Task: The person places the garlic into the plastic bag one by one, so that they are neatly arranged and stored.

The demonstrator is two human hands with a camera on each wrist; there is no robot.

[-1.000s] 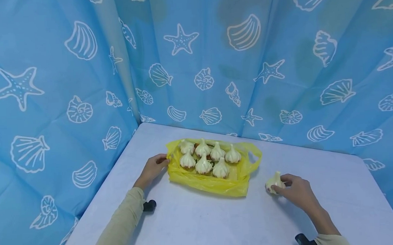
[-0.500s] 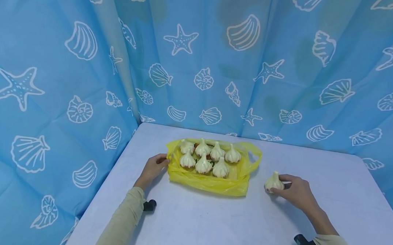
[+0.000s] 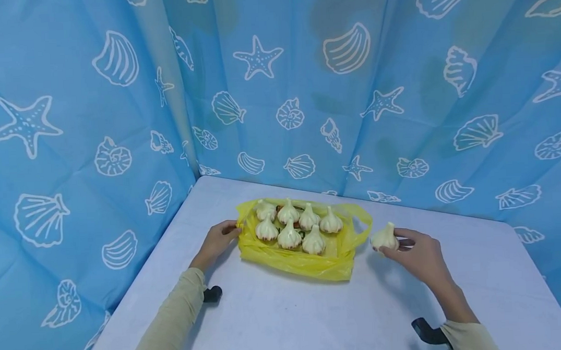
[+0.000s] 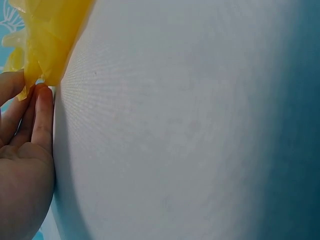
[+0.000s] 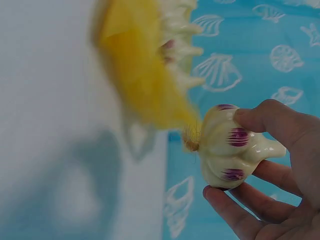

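Note:
A yellow plastic bag [image 3: 291, 267] lies spread on the table, with several white garlic bulbs [image 3: 289, 237] standing upright in its opening. My left hand [image 3: 215, 243] pinches the left edge of the bag; in the left wrist view thumb and fingertips close on the thin yellow plastic [image 4: 47, 40]. To the right of the bag, my right hand [image 3: 422, 253] holds another garlic bulb [image 3: 383, 238] above the table. Thumb and fingers grip its sides in the right wrist view, where purple streaks and a tuft of roots show on the bulb [image 5: 232, 145].
A white cloth covers the table [image 3: 287, 321]. Behind and to the left hang blue curtains [image 3: 295, 80] printed with white shells and starfish. Reddish and green bits, too small to make out, show between the bulbs in the bag. A black strap mount sits at each wrist.
My right hand has lifted the garlic bulb off the table and brought it slightly left, closer to the bag's handle. My left hand has kept its place on the bag.

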